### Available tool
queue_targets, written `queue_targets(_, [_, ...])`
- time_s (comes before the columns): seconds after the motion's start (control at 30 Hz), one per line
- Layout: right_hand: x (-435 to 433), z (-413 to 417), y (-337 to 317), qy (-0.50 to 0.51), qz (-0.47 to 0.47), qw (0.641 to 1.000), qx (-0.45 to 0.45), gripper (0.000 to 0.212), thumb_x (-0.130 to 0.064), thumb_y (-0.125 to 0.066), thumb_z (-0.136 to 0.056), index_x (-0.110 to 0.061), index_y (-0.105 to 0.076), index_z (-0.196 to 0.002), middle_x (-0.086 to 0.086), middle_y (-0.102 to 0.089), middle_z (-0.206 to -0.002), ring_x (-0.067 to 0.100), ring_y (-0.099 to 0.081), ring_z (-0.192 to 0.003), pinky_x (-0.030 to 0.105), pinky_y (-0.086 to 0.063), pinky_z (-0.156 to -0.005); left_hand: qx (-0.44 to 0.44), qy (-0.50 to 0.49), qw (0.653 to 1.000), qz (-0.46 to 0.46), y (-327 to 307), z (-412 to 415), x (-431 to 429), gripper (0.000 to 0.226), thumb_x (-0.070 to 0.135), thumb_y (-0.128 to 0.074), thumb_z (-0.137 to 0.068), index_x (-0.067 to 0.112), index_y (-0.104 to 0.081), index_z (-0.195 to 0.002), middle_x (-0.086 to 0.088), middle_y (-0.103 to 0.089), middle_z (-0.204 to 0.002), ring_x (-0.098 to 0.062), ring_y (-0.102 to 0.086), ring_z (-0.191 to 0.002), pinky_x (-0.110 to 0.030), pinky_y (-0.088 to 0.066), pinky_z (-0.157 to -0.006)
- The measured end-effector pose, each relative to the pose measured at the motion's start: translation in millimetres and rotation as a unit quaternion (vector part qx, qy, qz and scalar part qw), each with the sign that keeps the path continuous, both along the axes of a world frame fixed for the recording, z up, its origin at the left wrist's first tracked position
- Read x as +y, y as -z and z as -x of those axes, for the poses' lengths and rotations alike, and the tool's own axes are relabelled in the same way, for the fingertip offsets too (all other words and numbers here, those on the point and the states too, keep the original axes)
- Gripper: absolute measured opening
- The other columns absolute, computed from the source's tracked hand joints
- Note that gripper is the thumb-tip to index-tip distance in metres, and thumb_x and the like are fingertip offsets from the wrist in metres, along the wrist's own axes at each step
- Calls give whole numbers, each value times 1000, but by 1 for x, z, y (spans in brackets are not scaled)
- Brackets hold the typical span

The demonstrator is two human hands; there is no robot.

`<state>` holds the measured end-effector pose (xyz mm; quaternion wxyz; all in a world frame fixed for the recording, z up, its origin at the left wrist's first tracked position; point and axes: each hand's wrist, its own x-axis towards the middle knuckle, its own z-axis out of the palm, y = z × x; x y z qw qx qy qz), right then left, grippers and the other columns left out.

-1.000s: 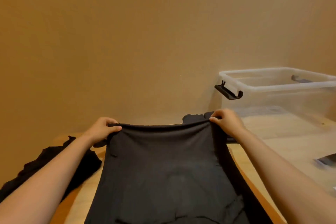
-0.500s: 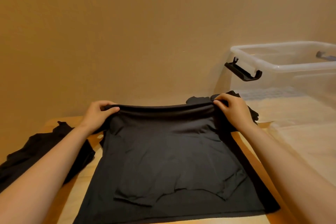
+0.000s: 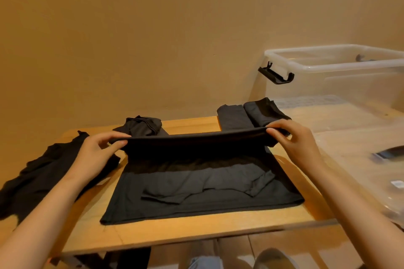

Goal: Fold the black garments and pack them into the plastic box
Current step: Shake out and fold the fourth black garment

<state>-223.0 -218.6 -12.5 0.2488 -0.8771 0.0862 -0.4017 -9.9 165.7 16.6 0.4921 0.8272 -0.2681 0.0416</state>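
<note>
The left grip (image 3: 96, 153) and right grip (image 3: 293, 142) each pinch a far corner of the shirt (image 3: 196, 188); better pull both evenly toward 6 o'clock, keeping the fold straight.

Tan wall (image 3: 153, 28), wooden table (image 3: 196, 231)

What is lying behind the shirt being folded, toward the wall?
Behind the shirt sit a bunched black garment at left and a folded black pile at right, near the plastic box. The shirt's lifted edge hides their near edges.
</note>
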Motion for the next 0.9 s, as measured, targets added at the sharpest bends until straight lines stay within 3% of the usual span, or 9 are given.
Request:
queue_targets(0.07, [10,24,12,-5,26,1000,-16,13,-14,-64,-88,-22,-68,-98,-6,-66,-91,5,-57,-86,14,-45,-79,4,3,1000,-10,11,19,14,22,9,-62,-92,27,-73,-96,10,-68,-102,-1,-62,-89,-27,-48,-78])
queue_targets(0.13, [17,46,26,-8,53,999,-10,13,-23,-57,-92,-22,-68,-98,-8,-64,-92,4,-56,-85,19,-46,-78,13,10,1000,-24,24,35,28,23,9,-62,-91,28,-75,-97,9,-70,-102,-8,-64,-91,-34,-51,-82])
queue_targets(0.2, [19,61,40,-12,109,994,4,24,-32,-50,-96,-17,-69,-99,-6,-65,-92,10,-57,-84,27,-48,-76,21,17,999,-40,39,48,39,24,9,-65,-89,30,-76,-95,10,-71,-102,-7,-64,-95,-33,-49,-87])
queue_targets(0.3, [20,74,57,-26,195,981,4,32,-36,-48,-95,-14,-71,-95,-2,-69,-91,15,-61,-85,28,-46,-77,30,18,997,-73,57,60,50,26,4,-69,-84,29,-76,-89,7,-70,-103,-10,-62,-103,-34,-47,-91])
queue_targets(0.43, [24,86,69,-37,242,970,9,43,-42,-41,-99,-13,-72,-98,2,-69,-99,17,-61,-92,29,-48,-83,18,17,995,-95,66,67,57,30,-3,-71,-81,26,-75,-83,9,-71,-101,-8,-62,-106,-41,-45,-102])
queue_targets(0.57, [27,93,74,-30,248,968,11,38,-39,-45,-96,-12,-72,-101,4,-69,-103,20,-63,-95,36,-54,-80,0,15,996,-83,63,70,59,30,-5,-71,-80,25,-72,-77,12,-73,-95,-5,-63,-104,-43,-46,-102])
queue_targets(0.77, [35,100,67,-15,245,969,-16,32,-30,-51,-93,-7,-73,-97,6,-69,-102,19,-61,-97,32,-49,-84,-3,34,996,-81,65,75,65,40,-5,-70,-81,35,-70,-79,19,-71,-101,3,-62,-102,-33,-44,-99])
queue_targets(0.9, [37,105,78,-36,218,975,12,42,-39,-41,-100,-10,-72,-100,3,-68,-108,13,-61,-104,22,-47,-92,0,30,996,-85,67,76,67,34,-6,-70,-80,28,-72,-76,19,-71,-100,5,-61,-103,-42,-44,-104])
